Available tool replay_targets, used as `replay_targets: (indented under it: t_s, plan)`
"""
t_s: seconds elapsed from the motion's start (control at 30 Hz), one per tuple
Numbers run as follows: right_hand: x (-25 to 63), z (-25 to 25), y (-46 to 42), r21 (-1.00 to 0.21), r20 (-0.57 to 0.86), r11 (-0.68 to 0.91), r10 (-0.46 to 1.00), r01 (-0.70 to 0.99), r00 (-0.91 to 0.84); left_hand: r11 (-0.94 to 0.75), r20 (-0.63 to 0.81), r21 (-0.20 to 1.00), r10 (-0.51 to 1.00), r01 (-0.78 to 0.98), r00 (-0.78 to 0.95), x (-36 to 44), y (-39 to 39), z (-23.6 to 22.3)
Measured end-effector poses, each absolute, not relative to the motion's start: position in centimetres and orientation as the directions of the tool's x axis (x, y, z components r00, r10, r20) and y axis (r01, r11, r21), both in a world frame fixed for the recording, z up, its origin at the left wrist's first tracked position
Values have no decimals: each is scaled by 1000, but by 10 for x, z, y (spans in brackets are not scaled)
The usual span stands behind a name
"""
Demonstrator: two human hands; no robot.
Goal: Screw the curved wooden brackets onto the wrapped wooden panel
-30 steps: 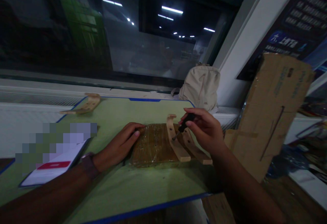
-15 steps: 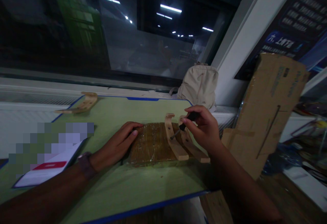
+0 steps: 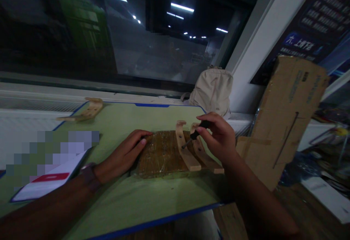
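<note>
A screwdriver (image 3: pixel 201 129) with a black handle is pinched in my right hand (image 3: pixel 220 136), its shaft slanting down to the left. Its tip meets a hole in a curved wooden bracket (image 3: pixel 186 154). Beside that one, to the right, lies a second curved wooden bracket (image 3: pixel 206 158), partly behind the screwdriver and hand. Both brackets lie across the right part of a brown panel (image 3: pixel 158 154) covered in shiny clear film or tape. At the panel's left edge, my left hand (image 3: pixel 131 148) grips it with thumb and fingers.
Another curved wooden piece (image 3: pixel 89 109) sits at the far left corner of the green tabletop (image 3: pixel 131 196). White paper (image 3: pixel 46 185), partly pixelated, lies on the left. A beige backpack (image 3: pixel 212 90) stands behind the table by the window. Cardboard (image 3: pixel 287 119) leans at the right.
The view has shifted very slightly. Both hands, the panel and the brackets hold nearly the same places, and the screwdriver tip stays at the same hole.
</note>
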State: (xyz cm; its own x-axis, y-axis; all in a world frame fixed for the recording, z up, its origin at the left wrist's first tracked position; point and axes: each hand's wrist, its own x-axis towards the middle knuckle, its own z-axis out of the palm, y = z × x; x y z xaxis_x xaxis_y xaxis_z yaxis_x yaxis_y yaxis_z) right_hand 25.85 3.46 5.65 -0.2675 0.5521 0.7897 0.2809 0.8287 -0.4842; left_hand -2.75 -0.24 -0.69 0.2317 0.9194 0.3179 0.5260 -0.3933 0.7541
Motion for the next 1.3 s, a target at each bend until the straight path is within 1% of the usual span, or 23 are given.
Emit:
replay_targets:
  t_s: [0.03,0.07,0.1,0.17,0.23,0.3,0.37,0.43,0.47,0.53,0.6,0.67,0.73,0.8,0.87,0.93,1.0,1.07,1.13,1.2,1.3]
  plan:
    - [258,58,34,-449,793,846,525,286,-309,-398,320,754,918,523,235,-28,-2,-8]
    - [258,59,33,-438,782,860,508,260,-361,-402,323,755,916,518,240,-28,-2,-8]
    - [257,59,32,-455,762,864,503,217,-407,-405,324,757,914,512,244,-28,-2,-9]
    - [255,59,30,-529,719,840,517,117,-465,-400,316,764,916,506,247,-29,-2,-9]
    - [254,57,30,-602,695,796,562,64,-450,-391,305,769,920,507,246,-29,-2,-9]
    - [255,54,32,-624,697,773,616,113,-366,-388,302,767,921,512,245,-29,-2,-9]
    - [257,54,34,-596,715,765,644,245,-272,-389,305,764,921,514,244,-29,-2,-9]
    - [259,56,34,-526,739,778,618,343,-269,-389,306,763,921,515,242,-30,-2,-10]
    - [260,57,34,-493,745,800,591,343,-308,-388,305,764,921,516,242,-30,-2,-10]
    - [260,60,32,-475,740,842,540,257,-401,-390,304,764,920,515,246,-30,-2,-10]
    - [258,61,30,-514,722,846,516,143,-461,-387,298,766,921,513,249,-30,-1,-11]
    - [256,60,30,-572,711,817,536,68,-455,-384,295,768,923,513,248,-30,0,-11]
    - [255,57,32,-617,718,786,583,41,-381,-382,295,768,923,514,246,-30,0,-11]
    - [256,55,34,-634,725,768,630,88,-278,-386,301,764,922,516,243,-30,-1,-11]
    - [258,56,35,-599,743,777,629,193,-228,-392,307,760,919,518,246,-30,-2,-9]
    - [259,58,34,-516,763,811,581,274,-283,-399,314,756,917,518,247,-29,-3,-8]
    - [259,60,31,-464,761,847,531,259,-374,-399,316,756,917,518,244,-28,-3,-6]
    - [258,60,29,-491,738,847,528,202,-420,-395,313,761,918,515,242,-28,-3,-5]
    - [257,58,30,-558,719,812,576,172,-388,-392,309,766,920,510,243,-28,-3,-5]
    - [257,54,34,-596,714,777,629,203,-307,-390,307,768,920,507,242,-28,-4,-6]
    - [260,53,40,-589,715,739,666,328,-215,-396,315,766,918,506,241,-29,-4,-8]
